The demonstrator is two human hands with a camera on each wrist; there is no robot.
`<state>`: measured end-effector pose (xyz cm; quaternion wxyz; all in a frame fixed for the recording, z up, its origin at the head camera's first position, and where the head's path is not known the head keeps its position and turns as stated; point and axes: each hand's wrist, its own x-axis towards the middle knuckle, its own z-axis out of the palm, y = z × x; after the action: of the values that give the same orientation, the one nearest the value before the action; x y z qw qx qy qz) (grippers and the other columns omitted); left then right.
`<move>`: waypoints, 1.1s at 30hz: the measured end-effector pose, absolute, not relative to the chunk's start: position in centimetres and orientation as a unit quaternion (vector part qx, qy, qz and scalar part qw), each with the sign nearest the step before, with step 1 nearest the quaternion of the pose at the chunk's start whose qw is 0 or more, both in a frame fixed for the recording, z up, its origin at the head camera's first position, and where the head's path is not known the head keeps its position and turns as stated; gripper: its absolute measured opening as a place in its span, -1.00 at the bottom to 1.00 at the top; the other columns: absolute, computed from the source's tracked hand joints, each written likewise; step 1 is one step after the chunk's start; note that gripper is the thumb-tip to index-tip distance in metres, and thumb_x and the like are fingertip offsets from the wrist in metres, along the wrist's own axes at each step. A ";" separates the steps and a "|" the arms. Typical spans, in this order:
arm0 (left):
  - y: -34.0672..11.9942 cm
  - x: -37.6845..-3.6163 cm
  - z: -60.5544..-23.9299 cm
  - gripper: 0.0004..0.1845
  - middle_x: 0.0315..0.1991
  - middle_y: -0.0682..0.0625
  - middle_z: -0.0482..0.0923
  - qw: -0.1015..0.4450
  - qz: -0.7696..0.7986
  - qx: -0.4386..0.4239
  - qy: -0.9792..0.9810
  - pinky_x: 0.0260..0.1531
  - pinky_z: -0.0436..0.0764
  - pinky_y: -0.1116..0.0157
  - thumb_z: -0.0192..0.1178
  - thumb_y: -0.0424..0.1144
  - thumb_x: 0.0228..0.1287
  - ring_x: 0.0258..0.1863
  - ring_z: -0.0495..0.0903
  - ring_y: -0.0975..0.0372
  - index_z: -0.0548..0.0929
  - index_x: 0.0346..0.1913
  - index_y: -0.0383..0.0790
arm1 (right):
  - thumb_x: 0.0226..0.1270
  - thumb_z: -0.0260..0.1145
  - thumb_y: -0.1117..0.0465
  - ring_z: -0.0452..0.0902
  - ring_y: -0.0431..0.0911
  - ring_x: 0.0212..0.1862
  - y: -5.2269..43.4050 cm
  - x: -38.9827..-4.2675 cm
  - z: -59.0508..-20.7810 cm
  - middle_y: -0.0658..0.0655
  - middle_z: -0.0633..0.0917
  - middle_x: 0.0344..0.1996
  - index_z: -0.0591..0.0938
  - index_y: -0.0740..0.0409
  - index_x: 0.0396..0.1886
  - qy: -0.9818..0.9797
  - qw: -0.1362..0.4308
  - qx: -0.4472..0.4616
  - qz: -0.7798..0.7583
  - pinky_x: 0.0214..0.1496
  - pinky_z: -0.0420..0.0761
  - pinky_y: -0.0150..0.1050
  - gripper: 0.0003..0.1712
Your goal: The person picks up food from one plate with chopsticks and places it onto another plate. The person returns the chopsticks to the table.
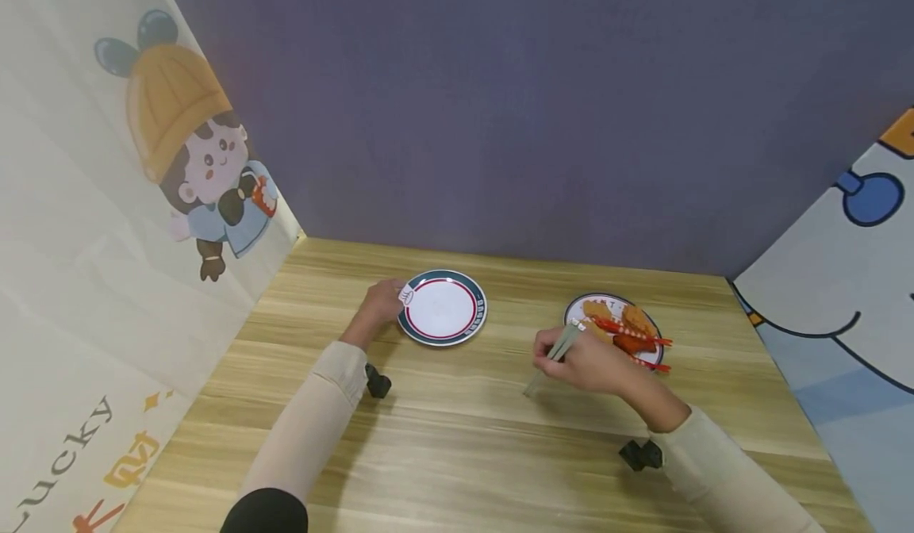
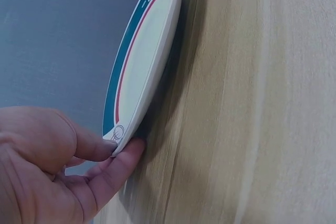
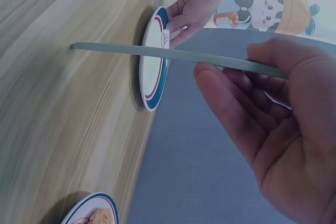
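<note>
Tabletop (image 1: 457, 438): chopsticks (image 1: 553, 354) angled toward person.

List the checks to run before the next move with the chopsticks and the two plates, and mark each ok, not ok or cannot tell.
1. Left hand has a grip on the empty plate: ok, thumb and fingers pinch its rim.
2. Empty plate has room for food: ok, nothing lies on it.
3. Right hand holds the chopsticks: ok, fingers curl round them.
4. Chopstick tips are set to pinch food: not ok, one end rests against the table, away from the food.
5. Food plate still holds food: ok, several pieces lie on it.
6. Both sticks are aligned: cannot tell.
</note>
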<state>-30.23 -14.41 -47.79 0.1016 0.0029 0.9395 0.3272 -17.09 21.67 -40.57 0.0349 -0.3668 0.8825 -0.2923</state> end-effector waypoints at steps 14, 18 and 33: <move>-14.7 -30.7 -48.6 -0.31 0.41 -0.25 0.46 0.111 0.360 -0.018 0.926 0.49 0.34 -0.04 0.32 -0.39 0.07 0.44 0.36 -0.16 0.52 0.37 -0.28 | 0.54 0.21 0.19 0.43 -0.33 -0.61 25.0 -18.1 -39.9 -0.10 0.59 -0.61 0.63 0.04 -0.30 0.906 0.001 -0.253 -0.340 -0.60 0.48 -0.38 -0.85; -14.7 -30.7 -48.5 -0.31 0.40 -0.24 0.47 0.116 0.378 -0.024 0.918 0.48 0.36 -0.03 0.34 -0.41 0.05 0.43 0.38 -0.15 0.54 0.35 -0.28 | 0.54 0.21 0.19 0.37 -0.32 -0.65 26.2 -18.2 -39.8 -0.06 0.58 -0.62 0.61 0.10 -0.28 0.912 -0.031 -0.206 -0.354 -0.68 0.40 -0.39 -0.85; -15.1 -30.8 -48.9 -0.36 0.37 -0.28 0.49 0.110 0.390 -0.027 0.914 0.45 0.40 -0.02 0.34 -0.34 0.12 0.39 0.42 -0.15 0.55 0.34 -0.27 | 0.61 0.09 -0.08 0.45 -0.18 -0.62 32.1 -18.9 -41.4 0.05 0.62 -0.56 0.64 0.18 -0.08 0.906 -0.096 -0.013 -0.412 -0.66 0.46 -0.26 -0.58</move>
<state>-30.83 -15.07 -48.87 0.1096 -0.0267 0.9138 0.3902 -18.87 32.09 -41.35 -0.0956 -0.0134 0.9062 -0.4118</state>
